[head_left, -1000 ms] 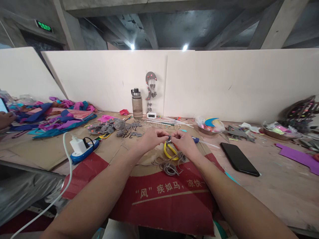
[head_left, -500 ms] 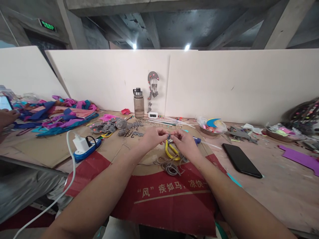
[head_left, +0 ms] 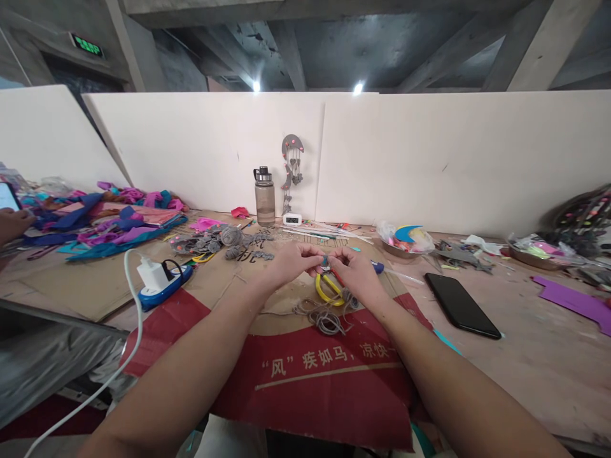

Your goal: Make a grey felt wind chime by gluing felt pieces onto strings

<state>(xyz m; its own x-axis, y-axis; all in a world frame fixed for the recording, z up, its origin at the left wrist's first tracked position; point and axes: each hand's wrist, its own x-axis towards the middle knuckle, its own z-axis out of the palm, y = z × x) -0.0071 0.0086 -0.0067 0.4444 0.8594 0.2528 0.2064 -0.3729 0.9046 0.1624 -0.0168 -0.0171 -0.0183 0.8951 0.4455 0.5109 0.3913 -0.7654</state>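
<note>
My left hand [head_left: 296, 262] and my right hand [head_left: 354, 272] meet above the middle of the table, fingertips pinched together. Between them is a small dark bluish piece [head_left: 325, 261], mostly covered by the fingers, so its shape is unclear. Just below the hands lie yellow-handled scissors [head_left: 328, 291], their blades hidden. Nearer to me a loose tangle of grey yarn [head_left: 329, 320] rests on the red and brown cardboard [head_left: 310, 388]. A grey yarn ball [head_left: 232, 236] and grey felt pieces [head_left: 203, 243] sit left of my hands.
A bottle [head_left: 265, 197] and small clock [head_left: 292, 219] stand behind my hands. A black phone [head_left: 462, 305] lies right, near a bowl [head_left: 403, 249]. A white charger [head_left: 153, 273] is in a blue power strip [head_left: 167, 289] at left. Another person's hand [head_left: 14, 224] holds a phone far left.
My hands remain together in nearly the same place, with the small piece turned slightly between the fingertips. The whole view has shifted a little.
</note>
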